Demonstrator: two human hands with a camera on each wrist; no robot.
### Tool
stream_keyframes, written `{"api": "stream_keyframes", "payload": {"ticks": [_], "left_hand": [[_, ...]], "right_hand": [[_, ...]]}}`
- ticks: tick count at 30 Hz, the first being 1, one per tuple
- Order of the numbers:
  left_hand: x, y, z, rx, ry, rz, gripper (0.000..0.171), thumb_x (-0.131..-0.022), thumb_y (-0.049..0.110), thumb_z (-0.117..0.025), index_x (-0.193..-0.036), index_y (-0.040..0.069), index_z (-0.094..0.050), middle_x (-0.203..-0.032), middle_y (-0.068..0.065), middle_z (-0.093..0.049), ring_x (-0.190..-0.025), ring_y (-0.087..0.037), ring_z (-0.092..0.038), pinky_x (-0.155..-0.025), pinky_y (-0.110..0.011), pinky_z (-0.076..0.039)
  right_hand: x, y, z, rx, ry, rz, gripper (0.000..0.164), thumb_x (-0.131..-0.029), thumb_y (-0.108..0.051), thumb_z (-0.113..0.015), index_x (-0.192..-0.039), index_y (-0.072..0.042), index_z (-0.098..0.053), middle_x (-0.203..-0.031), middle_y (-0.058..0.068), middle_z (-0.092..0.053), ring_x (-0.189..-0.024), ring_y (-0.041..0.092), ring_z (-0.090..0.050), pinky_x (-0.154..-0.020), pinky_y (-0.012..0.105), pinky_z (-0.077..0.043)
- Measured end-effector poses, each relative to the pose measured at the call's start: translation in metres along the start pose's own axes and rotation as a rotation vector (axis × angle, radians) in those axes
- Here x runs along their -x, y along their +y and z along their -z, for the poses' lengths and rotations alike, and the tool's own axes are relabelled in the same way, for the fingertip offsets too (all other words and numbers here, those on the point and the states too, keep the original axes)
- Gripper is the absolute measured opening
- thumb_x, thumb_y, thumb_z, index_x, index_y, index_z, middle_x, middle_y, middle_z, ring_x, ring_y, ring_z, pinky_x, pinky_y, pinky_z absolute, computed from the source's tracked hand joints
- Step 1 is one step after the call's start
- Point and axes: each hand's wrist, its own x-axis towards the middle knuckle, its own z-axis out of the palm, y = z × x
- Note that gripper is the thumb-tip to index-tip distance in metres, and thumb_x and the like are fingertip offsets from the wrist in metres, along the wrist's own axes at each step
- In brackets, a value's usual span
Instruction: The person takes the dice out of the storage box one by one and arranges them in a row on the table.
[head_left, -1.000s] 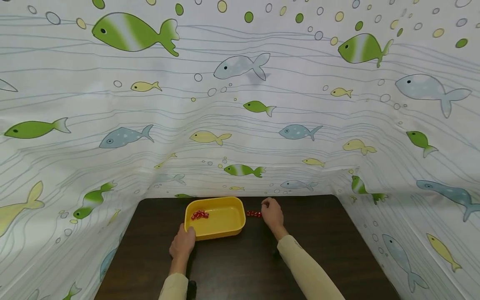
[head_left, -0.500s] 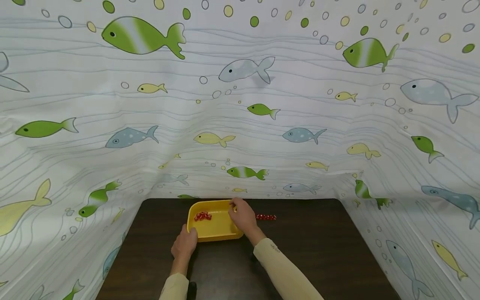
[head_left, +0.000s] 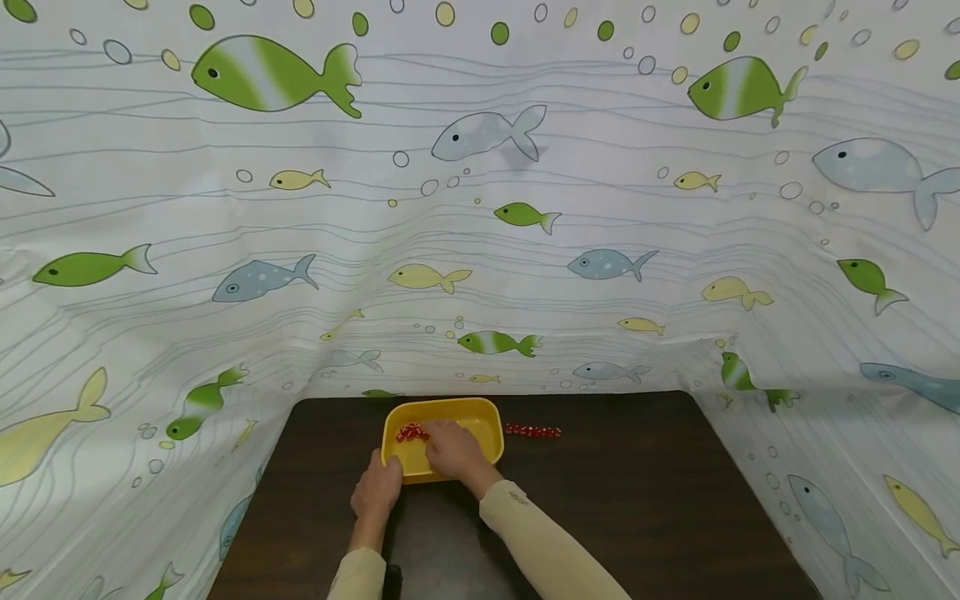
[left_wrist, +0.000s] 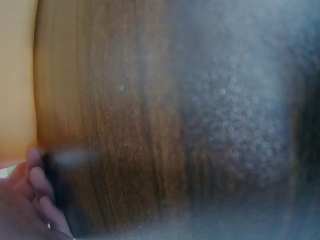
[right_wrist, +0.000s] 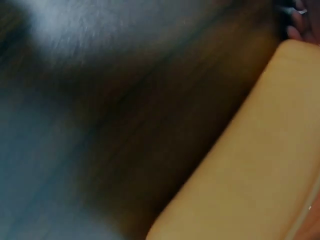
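two hands at one yellow tray (head_left: 480, 414), which sits near the far edge of the dark wood-grain table (head_left: 637, 492). we note the change: the right hand (head_left: 453, 452) has gone from the row of red dice (head_left: 533, 431), across the tray's right side, to the heap of red dice (head_left: 409, 432) inside, toward the left. its fingertips are at the heap's near-right edge; whether they pinch anything, we cannot tell. the left hand (head_left: 377, 485) keeps its grip on the near left corner, thumb at the rim. the row, no longer covered by a hand, lies on the table just right of the tray. we judge the work has passed from row to heap, with the left hand steadying the tray.
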Motion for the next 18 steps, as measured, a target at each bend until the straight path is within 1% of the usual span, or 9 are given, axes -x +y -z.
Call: {"api": "stream_keyframes", "payload": {"ticks": [3,7,13,18], "left_hand": [[-0.001,0.0,0.0,-0.011,0.0,0.004,0.059,-0.107,0.039,-0.028,-0.151,0.003,-0.045,-0.108,-0.024,-0.068,-0.08,-0.034,-0.061,-0.073,-0.054,-0.046],[0.0,0.003,-0.003,-0.014,0.013,0.001,0.055,-0.106,0.04,-0.029,-0.143,0.004,-0.05,-0.096,-0.019,-0.065,-0.074,-0.032,-0.057,-0.066,-0.048,-0.042],[0.002,0.001,-0.004,-0.013,0.028,0.005,0.056,-0.106,0.039,-0.03,-0.145,0.004,-0.05,-0.097,-0.018,-0.065,-0.074,-0.032,-0.057,-0.067,-0.046,-0.041],[0.001,-0.002,-0.004,-0.011,0.035,-0.002,0.057,-0.107,0.041,-0.031,-0.146,0.003,-0.049,-0.096,-0.017,-0.065,-0.074,-0.03,-0.057,-0.067,-0.045,-0.041]], "right_hand": [[-0.003,-0.004,-0.008,0.042,-0.024,0.012,0.048,-0.107,-0.026,-0.056,-0.155,-0.023,-0.059,-0.156,-0.004,-0.061,-0.141,0.022,-0.059,-0.115,0.048,-0.05],[-0.007,-0.004,-0.013,0.068,-0.054,0.006,0.055,-0.107,-0.031,-0.057,-0.161,-0.024,-0.052,-0.165,-0.004,-0.052,-0.149,0.022,-0.052,-0.12,0.051,-0.045],[-0.011,-0.002,-0.018,0.062,-0.103,0.037,0.058,-0.105,-0.037,-0.055,-0.161,-0.025,-0.051,-0.169,-0.006,-0.047,-0.154,0.021,-0.046,-0.125,0.053,-0.037],[-0.013,-0.002,-0.02,0.045,-0.125,0.061,0.056,-0.105,-0.038,-0.054,-0.159,-0.025,-0.053,-0.167,-0.006,-0.05,-0.154,0.021,-0.047,-0.126,0.054,-0.036]]}}
